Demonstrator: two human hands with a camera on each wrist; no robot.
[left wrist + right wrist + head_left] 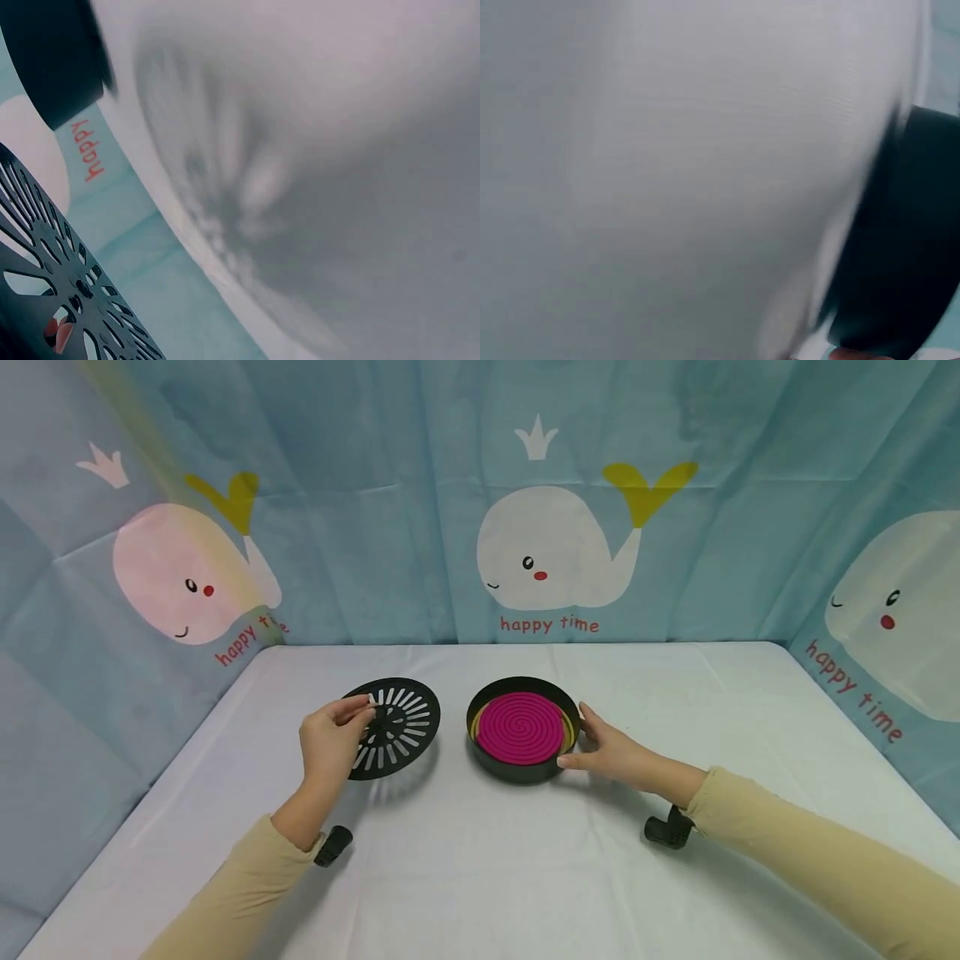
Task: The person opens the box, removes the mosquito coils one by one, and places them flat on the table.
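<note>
My left hand (333, 739) pinches a round black slotted lid (388, 725) near its middle. The lid hangs tilted above the table, left of a round black mosquito coil tin (517, 773). Through its slots in the left wrist view, the lid (82, 289) lets a bit of fingertip show. Inside the uncovered tin lies a magenta spiral mosquito coil (520, 728), with a yellow edge showing around it. My right hand (611, 752) grips the tin's right side, thumb at the front and fingers behind. Most of that hand is hidden in the right wrist view, beside the tin's dark wall (900, 240).
A white cloth covers the table (480, 868). Behind it and at both sides hangs a blue curtain (390, 543) printed with whales. Small black wrist devices sit under the left cuff (333, 846) and the right cuff (669, 828).
</note>
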